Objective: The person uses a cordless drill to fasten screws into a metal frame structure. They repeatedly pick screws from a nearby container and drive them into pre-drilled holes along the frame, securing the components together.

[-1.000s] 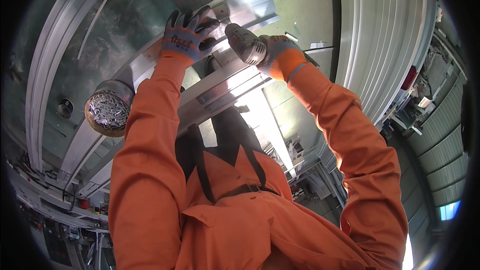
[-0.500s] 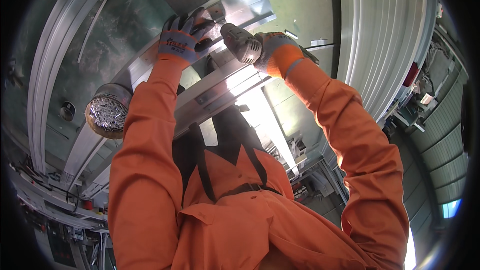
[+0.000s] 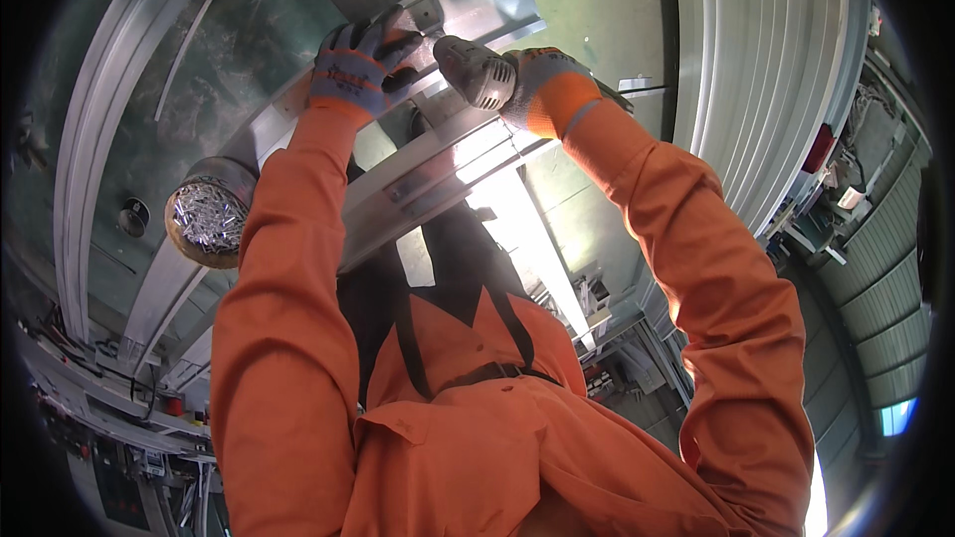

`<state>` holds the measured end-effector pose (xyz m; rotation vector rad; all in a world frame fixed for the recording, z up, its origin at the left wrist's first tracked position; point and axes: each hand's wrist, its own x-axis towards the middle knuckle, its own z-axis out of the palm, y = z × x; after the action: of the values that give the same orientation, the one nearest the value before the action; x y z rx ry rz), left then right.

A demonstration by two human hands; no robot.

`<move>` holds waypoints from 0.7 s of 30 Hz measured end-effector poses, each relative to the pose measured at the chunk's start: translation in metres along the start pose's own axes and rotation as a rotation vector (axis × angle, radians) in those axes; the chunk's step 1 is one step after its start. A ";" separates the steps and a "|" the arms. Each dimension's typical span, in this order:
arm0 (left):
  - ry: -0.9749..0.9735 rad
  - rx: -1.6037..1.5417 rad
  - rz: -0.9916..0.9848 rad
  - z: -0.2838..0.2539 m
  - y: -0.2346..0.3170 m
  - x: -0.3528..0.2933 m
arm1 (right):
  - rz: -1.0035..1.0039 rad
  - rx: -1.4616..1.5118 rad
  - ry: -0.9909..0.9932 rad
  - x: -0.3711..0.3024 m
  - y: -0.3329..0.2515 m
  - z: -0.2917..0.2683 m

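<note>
So this looks like the drilling or fastener-driving step on a metal frame, judging by how everything's lined up. The right hand, in a grey and orange work glove, is wrapped firmly around a power drill. The grip itself is mostly hidden by the glove, but the tool body clearly sticks out past the hand, nose aimed to the left. The left hand, gloved to match, is on the upper metal channel, fingers bent and thumb held apart from them, tips right by the drill's nose. Can't tell if it's pinching a screw or just steadying the metal; the bit's too small to make out.

The channel runs slantwise under both hands, with a second metal bar alongside it, nearer the body. A round tub of metal fasteners is just beside the left sleeve.

My take: the next move calls for keeping the drill in line with its spot and pushing steadily, with the left fingertips clear of the bit. They're awfully close, and a slip would go straight at them.

Pose-wise, both arms reach well out in front, elbows bent outward. The left forearm points nearly straight away from the body, while the right one angles inward so the drill meets the left hand.
</note>
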<state>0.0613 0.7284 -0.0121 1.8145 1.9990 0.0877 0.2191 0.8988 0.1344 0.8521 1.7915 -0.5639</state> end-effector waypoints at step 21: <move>0.026 0.158 -0.010 0.021 -0.003 -0.002 | -0.024 0.101 0.086 0.018 0.009 0.022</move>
<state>0.0656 0.7212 -0.0312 1.9078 2.0852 -0.0508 0.2352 0.8941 0.1100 0.9373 1.8663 -0.6466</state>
